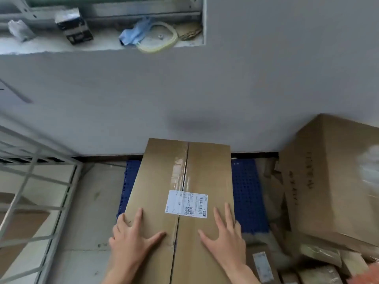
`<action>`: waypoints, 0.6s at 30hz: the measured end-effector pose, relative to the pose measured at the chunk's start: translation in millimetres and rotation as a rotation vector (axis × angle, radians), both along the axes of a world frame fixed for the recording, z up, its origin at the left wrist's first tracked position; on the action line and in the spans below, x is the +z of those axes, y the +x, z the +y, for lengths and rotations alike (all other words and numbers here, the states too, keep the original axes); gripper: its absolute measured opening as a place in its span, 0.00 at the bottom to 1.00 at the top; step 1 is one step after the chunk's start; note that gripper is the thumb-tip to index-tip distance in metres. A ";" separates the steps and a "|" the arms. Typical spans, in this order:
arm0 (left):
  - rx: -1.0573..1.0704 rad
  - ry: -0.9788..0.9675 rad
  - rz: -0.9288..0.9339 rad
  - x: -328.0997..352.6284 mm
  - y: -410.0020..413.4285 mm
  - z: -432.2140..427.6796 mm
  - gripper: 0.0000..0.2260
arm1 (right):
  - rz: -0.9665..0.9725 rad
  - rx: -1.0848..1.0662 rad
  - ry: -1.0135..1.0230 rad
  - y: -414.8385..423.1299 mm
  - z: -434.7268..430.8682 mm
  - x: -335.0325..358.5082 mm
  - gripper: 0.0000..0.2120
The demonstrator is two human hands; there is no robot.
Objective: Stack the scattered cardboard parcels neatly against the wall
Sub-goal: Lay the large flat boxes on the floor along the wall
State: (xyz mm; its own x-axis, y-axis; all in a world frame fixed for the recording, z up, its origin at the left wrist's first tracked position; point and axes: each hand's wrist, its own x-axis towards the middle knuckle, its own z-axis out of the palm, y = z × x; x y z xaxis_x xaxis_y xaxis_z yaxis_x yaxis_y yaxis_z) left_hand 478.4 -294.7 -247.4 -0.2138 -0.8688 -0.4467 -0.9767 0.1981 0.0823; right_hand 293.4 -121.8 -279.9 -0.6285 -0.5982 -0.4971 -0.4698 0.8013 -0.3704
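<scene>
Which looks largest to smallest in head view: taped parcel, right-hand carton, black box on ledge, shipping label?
1. taped parcel, nearest the camera.
2. carton, cut off by the frame edge, so unsure.
3. black box and shipping label look alike; box is farther.

Nothing written could be read for certain. A white label (186, 203) lay across the taped seam on top of the parcel (155, 181), with a barcode by its right edge, a QR code in its near part and rows of small print, all too fine to make out. Right of the parcel, a big box (332, 181) bore columns of dark characters down its side, blurred past reading; a pale strip (263, 266) just right of the parcel's near end and the white print on a black carton (74, 27) far beyond the parcel, to the left, were equally illegible.
</scene>
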 end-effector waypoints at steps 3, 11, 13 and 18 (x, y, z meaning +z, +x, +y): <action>0.088 0.044 -0.012 -67.3 49.5 -43.7 0.51 | -0.041 0.031 0.030 44.1 -55.3 -71.9 0.45; 0.090 0.040 -0.047 -269.4 135.7 -186.1 0.54 | -0.065 0.106 0.098 110.7 -206.0 -264.1 0.44; 0.049 -0.008 -0.033 -315.6 138.6 -221.9 0.52 | -0.065 0.117 0.098 111.4 -240.1 -312.6 0.44; 0.069 -0.047 0.004 -420.1 123.2 -274.0 0.49 | 0.006 0.137 0.049 111.6 -298.0 -411.5 0.42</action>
State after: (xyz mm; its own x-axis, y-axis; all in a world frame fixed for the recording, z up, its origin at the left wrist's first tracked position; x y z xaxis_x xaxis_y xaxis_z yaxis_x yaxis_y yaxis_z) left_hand 601.6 -568.7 -667.5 -0.1548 -0.9016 -0.4040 -0.9878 0.1344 0.0786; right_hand 405.1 -419.8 -691.4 -0.5454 -0.6540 -0.5243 -0.5784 0.7463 -0.3293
